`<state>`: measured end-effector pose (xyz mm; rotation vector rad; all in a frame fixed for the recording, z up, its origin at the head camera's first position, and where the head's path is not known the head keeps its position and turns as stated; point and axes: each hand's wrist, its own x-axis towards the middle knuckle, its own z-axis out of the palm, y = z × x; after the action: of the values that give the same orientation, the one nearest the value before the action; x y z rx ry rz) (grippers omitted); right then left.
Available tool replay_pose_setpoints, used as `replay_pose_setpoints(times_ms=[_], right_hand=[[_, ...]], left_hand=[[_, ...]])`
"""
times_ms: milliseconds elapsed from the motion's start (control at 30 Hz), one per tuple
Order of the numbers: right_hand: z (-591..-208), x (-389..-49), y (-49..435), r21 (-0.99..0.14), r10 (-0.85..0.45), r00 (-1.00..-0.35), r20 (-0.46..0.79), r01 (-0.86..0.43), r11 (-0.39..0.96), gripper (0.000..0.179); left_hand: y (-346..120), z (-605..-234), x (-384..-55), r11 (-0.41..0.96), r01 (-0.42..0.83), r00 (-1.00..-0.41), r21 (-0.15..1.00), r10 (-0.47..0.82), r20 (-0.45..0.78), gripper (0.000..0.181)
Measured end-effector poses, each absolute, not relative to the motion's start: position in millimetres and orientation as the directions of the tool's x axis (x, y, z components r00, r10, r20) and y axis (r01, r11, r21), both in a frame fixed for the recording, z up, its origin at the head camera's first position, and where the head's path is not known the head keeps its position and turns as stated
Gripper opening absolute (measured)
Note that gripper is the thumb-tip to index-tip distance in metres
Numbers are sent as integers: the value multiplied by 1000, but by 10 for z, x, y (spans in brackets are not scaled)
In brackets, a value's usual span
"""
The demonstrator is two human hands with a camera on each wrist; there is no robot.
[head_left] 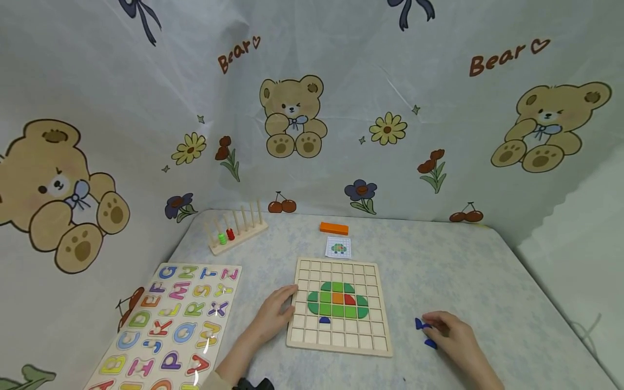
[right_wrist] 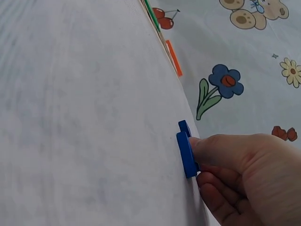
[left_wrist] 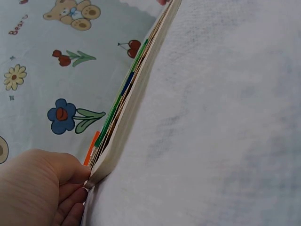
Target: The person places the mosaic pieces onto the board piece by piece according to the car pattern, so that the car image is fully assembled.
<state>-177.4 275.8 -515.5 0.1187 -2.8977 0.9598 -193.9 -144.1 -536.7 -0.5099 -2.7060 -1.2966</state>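
Observation:
A wooden grid board lies in the middle of the table in the head view, holding green, orange, red and blue tiles in a rounded pattern. My left hand rests against the board's left edge, its thumb and fingertips touching the side. To the right of the board, my right hand pinches a small blue half-round tile between thumb and fingers. Another blue tile is right beside the fingertips, and a third blue tile lies under the hand. In the right wrist view, blue tiles overlap at the thumb.
A pattern card and an orange block lie behind the board. A wooden peg stand with green and red beads stands at the back left. The alphabet board covers the table's left side. A printed cloth hangs behind.

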Motion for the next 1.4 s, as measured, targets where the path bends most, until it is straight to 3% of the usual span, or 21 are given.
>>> replay_pose_setpoints(times_ms=[633, 1000, 1267, 1400], right_hand=[[-5230, -1851, 2718, -556, -17, -959, 285, -179, 811, 18], [-5194, -1806, 2786, -599, 69, -981, 179, -53, 799, 10], [-5195, -1709, 2909, -609, 76, -977, 201, -64, 791, 10], [-5216, -1675, 2955, -640, 46, -988, 148, -61, 766, 16]], left_hand=[[-1434, -5386, -1929, 582, 341, -938, 738, 259, 230, 47], [-1435, -5383, -1925, 578, 345, -937, 740, 263, 232, 47], [-1433, -5363, -1939, 592, 358, -933, 722, 260, 250, 47], [-1438, -5363, -1942, 592, 372, -928, 715, 264, 264, 47]])
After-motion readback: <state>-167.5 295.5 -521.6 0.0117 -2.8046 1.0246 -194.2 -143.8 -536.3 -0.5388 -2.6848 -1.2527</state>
